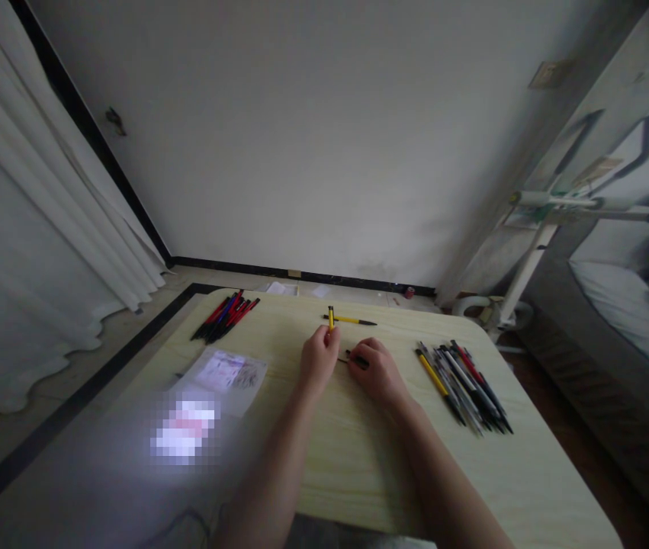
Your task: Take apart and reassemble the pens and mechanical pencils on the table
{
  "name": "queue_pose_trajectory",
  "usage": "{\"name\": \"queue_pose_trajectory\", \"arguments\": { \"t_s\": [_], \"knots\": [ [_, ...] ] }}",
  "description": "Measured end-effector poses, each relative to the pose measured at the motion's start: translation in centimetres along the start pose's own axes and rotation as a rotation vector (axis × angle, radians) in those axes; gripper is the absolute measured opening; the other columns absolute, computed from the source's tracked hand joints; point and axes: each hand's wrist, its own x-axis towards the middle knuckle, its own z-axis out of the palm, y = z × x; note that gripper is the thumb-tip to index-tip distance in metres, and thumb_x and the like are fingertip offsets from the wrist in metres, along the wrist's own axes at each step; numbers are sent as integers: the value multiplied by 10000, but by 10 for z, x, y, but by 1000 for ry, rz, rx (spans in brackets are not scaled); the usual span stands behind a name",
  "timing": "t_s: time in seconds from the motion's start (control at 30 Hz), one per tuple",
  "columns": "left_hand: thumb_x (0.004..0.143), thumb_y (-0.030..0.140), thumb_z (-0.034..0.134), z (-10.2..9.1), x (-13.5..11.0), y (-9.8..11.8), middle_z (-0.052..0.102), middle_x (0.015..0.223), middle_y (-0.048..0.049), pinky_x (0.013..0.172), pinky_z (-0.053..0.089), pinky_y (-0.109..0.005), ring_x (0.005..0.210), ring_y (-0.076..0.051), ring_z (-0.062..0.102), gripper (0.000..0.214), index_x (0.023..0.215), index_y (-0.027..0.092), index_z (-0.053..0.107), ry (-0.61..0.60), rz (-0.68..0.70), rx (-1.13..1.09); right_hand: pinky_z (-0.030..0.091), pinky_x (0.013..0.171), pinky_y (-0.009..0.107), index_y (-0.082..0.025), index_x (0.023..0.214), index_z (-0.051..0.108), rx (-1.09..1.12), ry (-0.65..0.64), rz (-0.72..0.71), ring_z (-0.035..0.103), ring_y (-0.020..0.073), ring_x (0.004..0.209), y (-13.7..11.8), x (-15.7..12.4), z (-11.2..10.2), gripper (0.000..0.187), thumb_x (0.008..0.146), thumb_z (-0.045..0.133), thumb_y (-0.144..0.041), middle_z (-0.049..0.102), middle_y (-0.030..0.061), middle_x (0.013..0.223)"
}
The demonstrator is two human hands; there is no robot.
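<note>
My left hand [319,357] is closed around a yellow pen barrel [332,319], which stands up from the fingers with a dark top end. Close beside it, my right hand [378,374] is curled on the table with a small dark pen part [359,361] at its fingertips. A thin piece sticks out from there toward the left hand; its kind is too small to tell. Just beyond both hands lies a yellow pen [352,320] with dark ends, pointing sideways.
Several mixed pens [464,389] lie in a pile at right. Black, red and blue pens [226,316] are heaped at the far left of the wooden table [352,480]. Scribbled paper [244,385] lies left, near a bright pixelated patch. Exercise equipment [530,259] stands beyond the right edge.
</note>
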Motion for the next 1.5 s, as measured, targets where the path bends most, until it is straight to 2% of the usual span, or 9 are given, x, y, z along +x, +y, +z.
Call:
{"name": "queue_pose_trajectory", "arguments": {
  "t_s": [0.27, 0.4, 0.53, 0.73, 0.97, 1.17, 1.33, 1.43, 1.5],
  "knots": [
    [784, 429, 427, -1, -2, -1, 481, 516, 12, 468, 188, -228, 450, -113, 380, 280, 646, 204, 523, -12, 82, 259, 408, 701, 282, -185, 743, 601, -4, -6, 0, 507, 166, 760, 0, 0, 0, 69, 696, 554, -168, 535, 47, 802],
    [773, 426, 455, -3, -3, 1, 547, 580, -17, 490, 225, -233, 492, -126, 433, 261, 706, 203, 575, -54, 83, 348, 408, 689, 271, -183, 747, 607, -3, -2, 1, 506, 159, 747, 2, 0, 2, 83, 689, 554, -154, 535, 45, 798],
    [788, 379, 455, -7, -3, 6, 620, 747, -55, 561, 294, -234, 651, -146, 528, 242, 826, 201, 615, -157, 8, 534, 406, 693, 268, -184, 744, 615, -5, -2, 1, 505, 155, 748, 3, 1, 2, 95, 681, 555, -147, 535, 42, 796],
    [806, 354, 440, -8, -3, 4, 629, 846, -67, 635, 336, -246, 757, -161, 544, 259, 924, 210, 620, -210, 41, 670, 405, 702, 273, -186, 749, 616, -6, 3, 14, 506, 157, 756, 4, 1, 3, 100, 677, 557, -151, 538, 42, 804],
    [793, 317, 476, -6, -6, 4, 625, 857, -85, 725, 350, -272, 810, -175, 533, 234, 903, 187, 636, -168, 1, 731, 409, 710, 284, -187, 763, 617, -7, -9, 3, 509, 166, 763, 3, 0, 1, 106, 702, 532, -170, 542, 49, 812],
    [781, 293, 494, -6, -9, 2, 601, 845, -86, 762, 347, -296, 837, -184, 520, 194, 861, 179, 628, -127, 50, 692, 417, 711, 290, -183, 754, 615, 4, -34, -19, 516, 175, 768, 5, 1, 2, 93, 711, 534, -201, 550, 58, 812],
    [756, 351, 522, -6, -12, 5, 587, 827, -88, 753, 350, -303, 831, -191, 512, 208, 820, 178, 618, -89, 71, 655, 424, 706, 296, -183, 758, 613, -10, -56, -28, 521, 180, 766, 4, 0, -1, 114, 732, 511, -227, 553, 68, 825],
    [762, 394, 498, -13, -7, 12, 588, 802, -85, 721, 360, -300, 801, -190, 518, 248, 803, 178, 613, -22, 104, 628, 428, 700, 295, -180, 747, 611, 2, -70, -31, 526, 181, 762, 4, 0, -1, 118, 733, 507, -235, 555, 71, 826],
    [795, 371, 447, -27, 2, 18, 590, 760, -65, 699, 367, -282, 747, -165, 526, 246, 794, 183, 606, 31, 130, 576, 428, 704, 295, -182, 739, 610, -1, -82, -24, 528, 179, 759, 5, 0, -1, 116, 728, 511, -240, 554, 67, 824]
  ]
}}
